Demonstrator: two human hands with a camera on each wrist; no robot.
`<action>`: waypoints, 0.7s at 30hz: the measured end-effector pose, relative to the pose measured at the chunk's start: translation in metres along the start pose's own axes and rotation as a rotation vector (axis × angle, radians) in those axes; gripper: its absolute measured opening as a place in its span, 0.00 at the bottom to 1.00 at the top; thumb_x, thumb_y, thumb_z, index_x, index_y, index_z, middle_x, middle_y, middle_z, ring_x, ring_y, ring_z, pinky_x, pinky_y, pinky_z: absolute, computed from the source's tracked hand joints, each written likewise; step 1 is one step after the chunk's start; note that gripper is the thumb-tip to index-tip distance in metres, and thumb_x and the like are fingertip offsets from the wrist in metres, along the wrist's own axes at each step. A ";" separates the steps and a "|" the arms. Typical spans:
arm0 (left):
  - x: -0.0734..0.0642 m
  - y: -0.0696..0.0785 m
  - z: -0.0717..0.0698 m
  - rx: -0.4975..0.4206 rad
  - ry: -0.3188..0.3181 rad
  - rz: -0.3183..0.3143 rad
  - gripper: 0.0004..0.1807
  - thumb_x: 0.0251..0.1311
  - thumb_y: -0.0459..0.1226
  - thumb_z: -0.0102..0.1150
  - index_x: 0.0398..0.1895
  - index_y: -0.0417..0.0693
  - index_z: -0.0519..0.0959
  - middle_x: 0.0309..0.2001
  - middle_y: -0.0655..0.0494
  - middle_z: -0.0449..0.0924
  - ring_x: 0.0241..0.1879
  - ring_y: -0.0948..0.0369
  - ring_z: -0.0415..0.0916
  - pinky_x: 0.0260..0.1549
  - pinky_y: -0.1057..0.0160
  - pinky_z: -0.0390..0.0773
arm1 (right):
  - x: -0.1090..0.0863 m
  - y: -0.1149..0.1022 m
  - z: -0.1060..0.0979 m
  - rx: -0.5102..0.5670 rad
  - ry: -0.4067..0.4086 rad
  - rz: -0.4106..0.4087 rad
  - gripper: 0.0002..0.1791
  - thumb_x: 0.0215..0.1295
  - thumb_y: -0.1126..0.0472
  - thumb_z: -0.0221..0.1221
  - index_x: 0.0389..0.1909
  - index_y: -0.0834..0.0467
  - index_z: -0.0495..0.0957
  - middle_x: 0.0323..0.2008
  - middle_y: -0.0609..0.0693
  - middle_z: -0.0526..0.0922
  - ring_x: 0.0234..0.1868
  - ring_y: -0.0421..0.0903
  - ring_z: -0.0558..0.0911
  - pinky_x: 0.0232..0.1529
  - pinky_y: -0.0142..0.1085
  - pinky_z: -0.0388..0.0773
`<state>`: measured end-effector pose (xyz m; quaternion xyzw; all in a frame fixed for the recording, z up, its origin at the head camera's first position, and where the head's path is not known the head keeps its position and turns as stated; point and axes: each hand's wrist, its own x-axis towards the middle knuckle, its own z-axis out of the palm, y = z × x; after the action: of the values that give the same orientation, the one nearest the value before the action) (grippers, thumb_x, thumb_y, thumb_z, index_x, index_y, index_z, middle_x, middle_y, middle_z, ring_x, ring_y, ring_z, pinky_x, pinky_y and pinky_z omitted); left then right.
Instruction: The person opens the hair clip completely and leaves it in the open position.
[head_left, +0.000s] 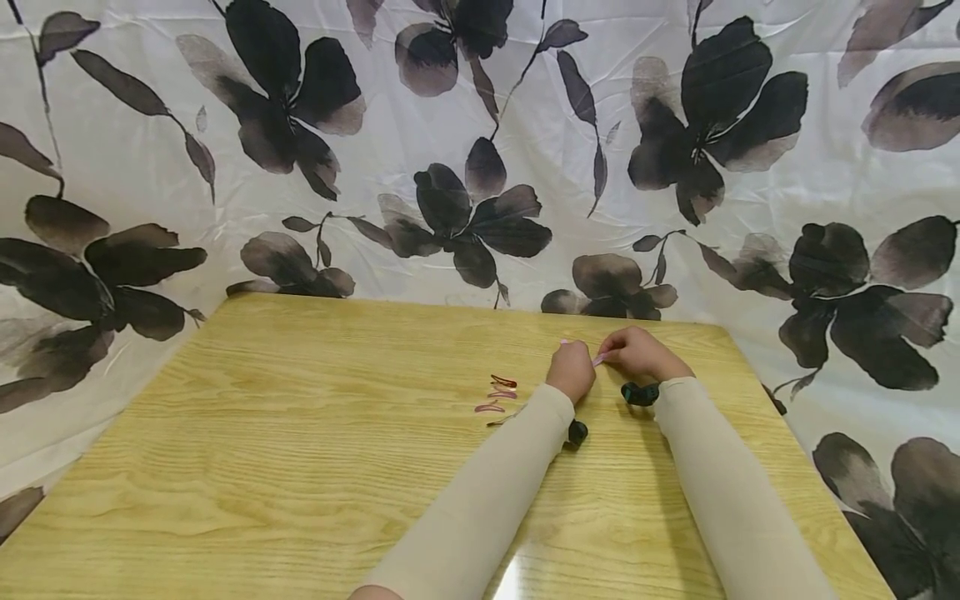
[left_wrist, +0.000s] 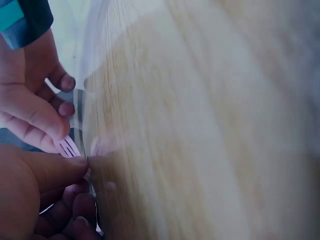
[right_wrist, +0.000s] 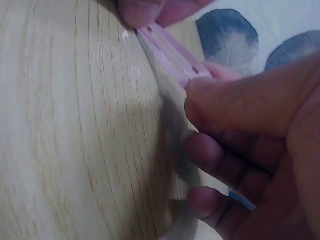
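Note:
Both hands hold one pink snap hair clip (right_wrist: 170,50) between them, just above the table toward its far right. My right hand (head_left: 637,352) pinches one end between thumb and index finger, its other fingers loosely bent. At the opposite end, the thumb and fingers of my left hand (head_left: 572,371) grip the clip, and they cover part of it. A small pink tip (head_left: 564,341) shows beyond the left hand; I cannot tell what it belongs to. In the left wrist view, slits are visible in the clip (left_wrist: 67,147).
Left of the left hand lie a red hair clip (head_left: 504,382), two pink hair clips (head_left: 489,408) and a thin dark one (head_left: 497,423) close to the left sleeve (head_left: 480,492). The wooden table (head_left: 300,417) ends at a floral cloth (head_left: 465,125) behind.

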<state>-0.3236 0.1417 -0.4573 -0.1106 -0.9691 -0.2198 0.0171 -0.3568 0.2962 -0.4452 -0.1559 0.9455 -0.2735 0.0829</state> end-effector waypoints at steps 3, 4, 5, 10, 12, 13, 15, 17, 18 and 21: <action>-0.002 -0.001 -0.002 0.017 -0.018 0.009 0.06 0.65 0.35 0.56 0.36 0.45 0.83 0.35 0.54 0.86 0.38 0.59 0.83 0.41 0.64 0.80 | -0.002 0.003 0.000 0.066 -0.023 0.023 0.08 0.66 0.58 0.61 0.35 0.58 0.85 0.34 0.50 0.84 0.34 0.44 0.74 0.38 0.35 0.70; -0.003 -0.002 -0.003 0.024 -0.025 0.012 0.06 0.65 0.35 0.56 0.36 0.45 0.82 0.35 0.54 0.86 0.38 0.59 0.83 0.42 0.64 0.80 | -0.002 0.003 0.000 0.092 -0.031 0.033 0.08 0.66 0.58 0.61 0.35 0.58 0.85 0.33 0.51 0.84 0.32 0.44 0.73 0.36 0.35 0.69; -0.003 -0.003 -0.003 0.030 -0.032 0.015 0.06 0.65 0.35 0.56 0.36 0.45 0.82 0.35 0.54 0.86 0.38 0.59 0.83 0.42 0.64 0.80 | -0.003 0.002 0.000 0.121 -0.038 0.042 0.08 0.66 0.59 0.61 0.36 0.59 0.84 0.32 0.52 0.83 0.30 0.45 0.72 0.33 0.35 0.69; -0.003 -0.007 -0.005 0.030 -0.053 0.019 0.07 0.65 0.35 0.55 0.35 0.45 0.83 0.36 0.53 0.86 0.40 0.58 0.83 0.43 0.64 0.80 | -0.009 -0.003 0.000 0.217 -0.045 0.065 0.08 0.67 0.61 0.58 0.38 0.61 0.83 0.29 0.54 0.78 0.22 0.44 0.69 0.24 0.35 0.67; -0.002 -0.009 -0.005 -0.002 -0.059 0.018 0.08 0.66 0.34 0.54 0.34 0.44 0.83 0.36 0.53 0.86 0.40 0.58 0.83 0.42 0.63 0.80 | -0.011 -0.003 0.000 0.230 -0.042 0.066 0.08 0.68 0.62 0.58 0.40 0.62 0.82 0.28 0.54 0.77 0.21 0.44 0.68 0.23 0.35 0.67; -0.002 -0.010 -0.005 -0.023 -0.063 0.017 0.09 0.66 0.34 0.53 0.33 0.44 0.83 0.36 0.53 0.86 0.40 0.57 0.83 0.42 0.63 0.80 | -0.012 -0.003 0.000 0.239 -0.041 0.071 0.08 0.68 0.62 0.58 0.40 0.62 0.82 0.27 0.54 0.77 0.21 0.44 0.68 0.22 0.35 0.67; -0.003 -0.012 -0.006 -0.080 -0.071 0.008 0.09 0.66 0.33 0.53 0.33 0.45 0.84 0.36 0.53 0.86 0.39 0.57 0.82 0.41 0.63 0.80 | -0.015 -0.003 0.001 0.254 -0.040 0.078 0.09 0.68 0.61 0.57 0.41 0.62 0.82 0.27 0.54 0.77 0.21 0.44 0.69 0.23 0.35 0.67; -0.005 -0.014 -0.007 -0.148 -0.079 -0.009 0.09 0.66 0.33 0.54 0.34 0.45 0.84 0.36 0.54 0.85 0.38 0.58 0.82 0.40 0.63 0.80 | -0.017 -0.002 0.002 0.269 -0.042 0.075 0.10 0.68 0.61 0.58 0.42 0.62 0.82 0.27 0.54 0.77 0.22 0.45 0.69 0.23 0.36 0.68; -0.006 -0.015 -0.008 -0.174 -0.081 -0.016 0.08 0.66 0.34 0.54 0.34 0.45 0.84 0.36 0.54 0.85 0.37 0.58 0.81 0.39 0.64 0.80 | -0.018 -0.002 0.003 0.276 -0.040 0.074 0.10 0.68 0.60 0.58 0.42 0.62 0.82 0.28 0.54 0.77 0.22 0.46 0.69 0.23 0.36 0.68; -0.010 -0.019 -0.011 -0.259 -0.090 -0.032 0.07 0.66 0.35 0.56 0.36 0.45 0.84 0.37 0.54 0.85 0.35 0.60 0.79 0.37 0.65 0.78 | -0.021 -0.004 0.005 0.286 -0.031 0.055 0.11 0.69 0.61 0.57 0.43 0.63 0.81 0.30 0.56 0.79 0.24 0.46 0.71 0.25 0.36 0.70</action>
<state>-0.3183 0.1182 -0.4559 -0.1063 -0.9341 -0.3379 -0.0441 -0.3351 0.2979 -0.4453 -0.1205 0.8994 -0.4006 0.1264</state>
